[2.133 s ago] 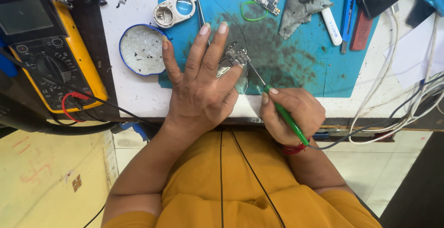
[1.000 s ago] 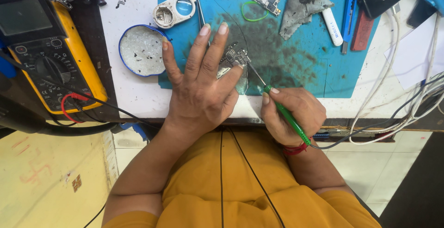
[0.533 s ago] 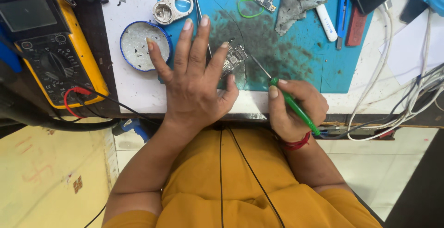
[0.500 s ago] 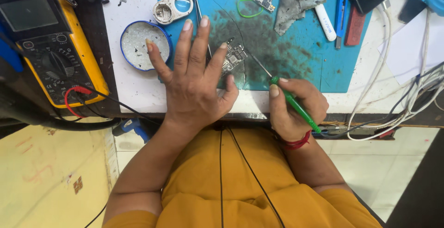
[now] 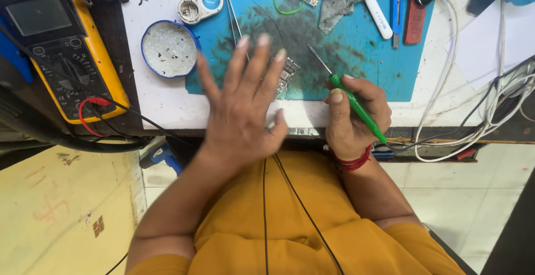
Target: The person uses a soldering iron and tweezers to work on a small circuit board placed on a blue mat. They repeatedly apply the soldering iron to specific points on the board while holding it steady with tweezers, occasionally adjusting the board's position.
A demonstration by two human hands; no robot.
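With the left hand [image 5: 241, 113] hovering spread and released, blurred, over the small circuit board [image 5: 285, 76] lying on the blue mat [image 5: 356, 57], the right hand [image 5: 352, 116] is clenching a green screwdriver [image 5: 345, 94] whose raised tip risks slipping and gouging the unpinned board.

Left hand [image 5: 245, 108] splayed flat; right hand [image 5: 352, 116] fisted.

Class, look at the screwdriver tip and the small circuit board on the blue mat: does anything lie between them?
Nothing visible does. The screwdriver in the right hand points over bare blue mat towards the circuit board; the left hand covers the board's near side.
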